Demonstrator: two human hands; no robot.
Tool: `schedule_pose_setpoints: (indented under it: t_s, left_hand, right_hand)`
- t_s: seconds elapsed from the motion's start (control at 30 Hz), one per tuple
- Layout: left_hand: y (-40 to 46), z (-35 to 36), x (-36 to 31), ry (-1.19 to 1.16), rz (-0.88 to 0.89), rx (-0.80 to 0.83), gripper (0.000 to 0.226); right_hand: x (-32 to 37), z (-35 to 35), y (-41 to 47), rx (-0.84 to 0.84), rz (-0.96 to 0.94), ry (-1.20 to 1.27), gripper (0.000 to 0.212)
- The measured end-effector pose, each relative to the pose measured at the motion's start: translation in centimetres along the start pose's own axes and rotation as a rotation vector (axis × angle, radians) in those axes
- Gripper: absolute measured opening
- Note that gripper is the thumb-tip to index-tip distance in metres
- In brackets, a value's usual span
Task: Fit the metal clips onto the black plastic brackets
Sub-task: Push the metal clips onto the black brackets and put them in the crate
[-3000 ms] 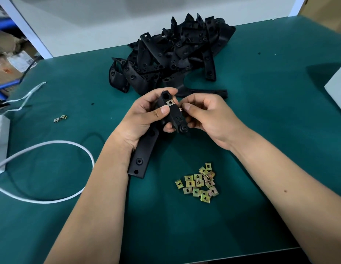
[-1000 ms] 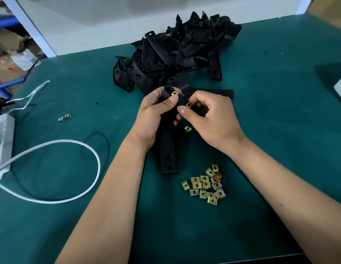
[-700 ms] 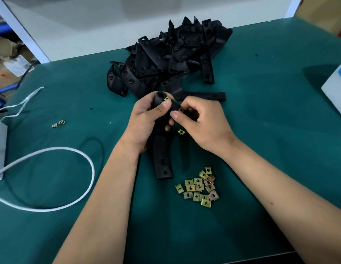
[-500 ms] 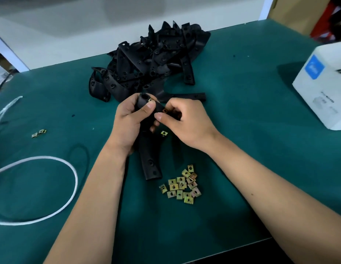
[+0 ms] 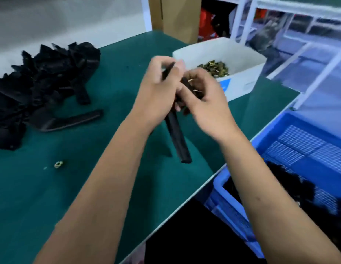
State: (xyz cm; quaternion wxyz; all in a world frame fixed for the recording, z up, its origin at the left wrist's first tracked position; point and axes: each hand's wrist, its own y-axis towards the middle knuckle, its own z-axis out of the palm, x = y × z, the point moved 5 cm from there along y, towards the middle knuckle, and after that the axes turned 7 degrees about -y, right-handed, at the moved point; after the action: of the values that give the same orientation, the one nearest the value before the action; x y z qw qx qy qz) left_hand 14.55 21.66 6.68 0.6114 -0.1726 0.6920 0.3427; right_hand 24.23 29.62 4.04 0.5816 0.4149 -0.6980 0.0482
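Two hands (image 5: 185, 96) | long matte-black bracket (image 5: 178, 139) | possibly brass clip (image 5: 193, 90)

Blue crate (image 5: 291, 130) beside green table (image 5: 51, 197).

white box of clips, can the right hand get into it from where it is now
Probably yes. The white box is open-topped and lies just beyond the right hand, with nothing between them. But that hand is gripping the black bracket along with the left hand, so it would need to let go first.

We see two bare forearms with no sleeves on them, our left hand (image 5: 156, 92) and right hand (image 5: 207, 100) ungloved, both blurred around the fingers.
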Motion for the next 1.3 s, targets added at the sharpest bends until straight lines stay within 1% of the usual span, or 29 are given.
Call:
schedule_pose_setpoints:
  t_s: [0.07,0.17,0.23,0.27,0.33,0.37,0.43,0.47,0.53,0.63,0.67,0.73,0.83,0.9,0.97,1.03,1.13,1.2,1.27,1.3]
  left_hand:
    - [0.1,6.7,0.4,-0.017,-0.051,0.130,0.032]
    - [-1.4,15.8,1.7,0.019,-0.105,0.314,0.045]
    - [-3.6,20.8,3.1,0.085,-0.103,0.418,0.050]
    - [-5.0,23.2,4.1,0.111,-0.120,0.474,0.053]
    - [-7.6,26.5,7.1,0.177,-0.196,0.573,0.059]
    - [-8.9,27.8,8.9,0.202,-0.259,0.623,0.060]
    - [-11.4,29.0,13.1,0.225,-0.428,0.707,0.066]
    - [-12.5,29.1,15.4,0.246,-0.515,0.743,0.070]
    - [-14.4,28.6,19.5,0.344,-0.622,0.806,0.075]
    - [-15.7,27.4,23.0,0.483,-0.660,0.848,0.077]
    - [-15.6,27.2,23.5,0.486,-0.655,0.846,0.076]
    - [-14.8,26.9,23.6,0.479,-0.615,0.823,0.070]
    - [-12.4,27.3,21.5,0.424,-0.485,0.751,0.051]
    - [-10.6,27.7,18.6,0.305,-0.379,0.683,0.037]
    - [-8.8,27.7,14.9,0.207,-0.225,0.607,0.023]
    - [-7.1,26.8,10.9,0.128,-0.067,0.511,0.021]
    - [-5.0,23.8,5.5,0.007,0.147,0.325,0.022]
    - [-3.7,20.1,2.7,-0.041,0.254,0.177,0.022]
    - [-2.7,15.3,1.0,-0.059,0.294,0.042,0.021]
    - [-2.3,12.8,0.6,-0.054,0.289,-0.016,0.022]
  right_hand:
    - [-2.1,-5.9,-1.5,-0.133,-0.018,0.003,0.008]
    - [-6.1,-13.5,-5.0,-0.314,0.060,0.081,0.006]
    - [-9.8,-17.8,-7.8,-0.419,0.177,0.035,0.002]
    - [-12.0,-19.7,-9.4,-0.456,0.244,0.007,0.004]
    - [-16.9,-22.0,-12.4,-0.492,0.395,0.013,0.009]
    - [-19.3,-22.9,-14.2,-0.503,0.483,0.006,0.008]
    - [-23.7,-23.4,-17.7,-0.481,0.667,-0.095,0.012]
    - [-25.8,-23.3,-19.4,-0.445,0.754,-0.167,0.016]
    - [-29.4,-22.8,-22.4,-0.336,0.904,-0.346,0.022]
    - [-32.5,-22.1,-25.2,-0.162,1.030,-0.623,0.033]
    - [-32.9,-22.1,-25.6,-0.143,1.058,-0.684,0.036]
    - [-33.3,-22.0,-25.7,-0.168,1.068,-0.771,0.038]
    - [-32.0,-22.3,-24.0,-0.305,0.998,-0.811,0.031]
    - [-29.5,-22.7,-21.8,-0.417,0.898,-0.789,0.024]
    - [-26.0,-23.0,-19.0,-0.522,0.771,-0.778,0.020]
    - [-21.5,-23.0,-16.0,-0.609,0.571,-0.793,0.019]
    - [-13.4,-21.4,-11.8,-0.734,0.126,-0.756,0.019]
    - [-8.7,-18.7,-9.2,-0.726,-0.096,-0.713,0.018]
    - [-5.0,-14.3,-6.9,-0.632,-0.245,-0.660,0.016]
    - [-3.7,-12.0,-5.8,-0.565,-0.280,-0.620,0.015]
